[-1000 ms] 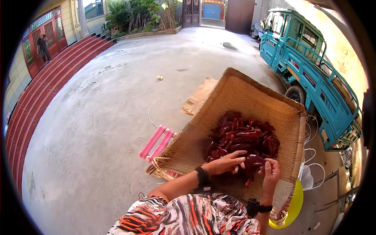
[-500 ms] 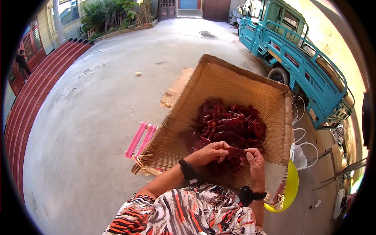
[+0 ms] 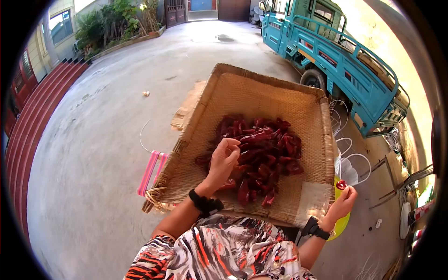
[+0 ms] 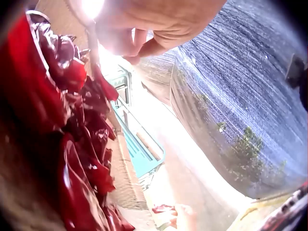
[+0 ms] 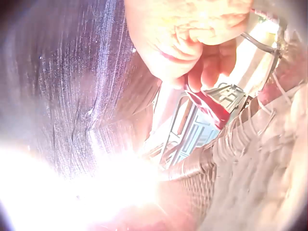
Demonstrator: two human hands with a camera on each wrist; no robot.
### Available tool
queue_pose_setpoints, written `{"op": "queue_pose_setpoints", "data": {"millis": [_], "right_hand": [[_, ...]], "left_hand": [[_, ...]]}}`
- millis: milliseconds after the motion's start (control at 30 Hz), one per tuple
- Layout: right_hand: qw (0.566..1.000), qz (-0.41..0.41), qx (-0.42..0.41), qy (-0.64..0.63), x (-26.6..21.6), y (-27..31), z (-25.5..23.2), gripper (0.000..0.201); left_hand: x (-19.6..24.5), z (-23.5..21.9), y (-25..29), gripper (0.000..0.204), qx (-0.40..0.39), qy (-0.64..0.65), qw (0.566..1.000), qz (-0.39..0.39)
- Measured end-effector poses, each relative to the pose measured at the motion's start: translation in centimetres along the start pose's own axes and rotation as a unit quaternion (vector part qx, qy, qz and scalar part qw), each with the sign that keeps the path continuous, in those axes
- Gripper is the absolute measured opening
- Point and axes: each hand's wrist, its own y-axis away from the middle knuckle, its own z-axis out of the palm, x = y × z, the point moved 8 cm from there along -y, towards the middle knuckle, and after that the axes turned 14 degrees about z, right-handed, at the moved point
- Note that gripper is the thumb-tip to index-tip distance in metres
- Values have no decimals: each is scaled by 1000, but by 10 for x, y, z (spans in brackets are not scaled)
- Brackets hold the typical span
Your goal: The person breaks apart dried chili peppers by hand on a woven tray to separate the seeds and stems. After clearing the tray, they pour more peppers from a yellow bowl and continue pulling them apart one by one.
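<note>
A heap of dark red dried chili peppers [image 3: 270,147] lies in a wide woven basket [image 3: 268,88] before the person. Over the heap's left part is the left hand [image 3: 223,163], fingers loosely bent and nothing seen between them. The left wrist view has that hand [image 4: 159,21] close beside the glossy peppers [image 4: 79,154]. Beyond the basket's right front corner, the right hand [image 3: 343,205] pinches one red chili pepper [image 3: 341,185] above a yellow basin [image 3: 343,226]. In the right wrist view this pepper [image 5: 211,108] sticks out below the fingertips.
A pink-striped folding stool [image 3: 151,172] stands at the basket's left. White wire loops and a translucent bag [image 3: 347,172] are at its right. A teal cargo tricycle [image 3: 326,60] is parked behind on the right. Red steps [image 3: 42,102] run along the left.
The two hands, earlier together at a pepper over the heap, have parted. The right carried a pepper out over the basin; the left moved forward over the heap. The head view turned right.
</note>
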Motion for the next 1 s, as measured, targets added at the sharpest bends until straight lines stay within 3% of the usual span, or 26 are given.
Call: {"op": "queue_pose_setpoints", "data": {"millis": [33,100,133,167,233,300,400,500,567,700,800,900,1000], "right_hand": [[997,53,-33,47,7,1,5,30],[994,80,-72,0,6,10,12,28],[991,93,-91,-24,7,12,16,28],[978,77,-129,-141,9,17,33,25],[944,112,-260,-168,-25,38,52,23],[883,107,-414,-192,-78,76,72,21],[805,79,-530,-255,-111,108,97,28],[791,47,-540,-284,-143,120,104,35],[793,40,-529,-300,-168,122,97,38],[709,92,-628,-306,-169,143,112,34],[643,152,-666,-345,-150,156,123,28],[644,207,-650,-345,-136,153,112,21],[788,173,-491,-329,-110,108,92,18]], "left_hand": [[1,0,-6,24,-16,-53,998,10],[11,3,-18,26,-43,-229,967,102],[14,7,-23,27,-55,-314,937,146],[16,10,-27,28,-48,-372,909,181],[19,20,-33,29,-37,-480,840,251],[-5,26,-38,25,-82,-475,844,234],[0,29,-36,17,-95,-468,844,244],[30,32,-25,13,-75,-422,867,255],[44,38,-17,13,-108,-381,885,244],[50,48,-3,14,-200,-318,897,232],[31,47,4,15,-245,-267,921,146],[13,42,10,28,-226,-251,939,70],[9,33,9,35,-181,-396,885,161]]}}
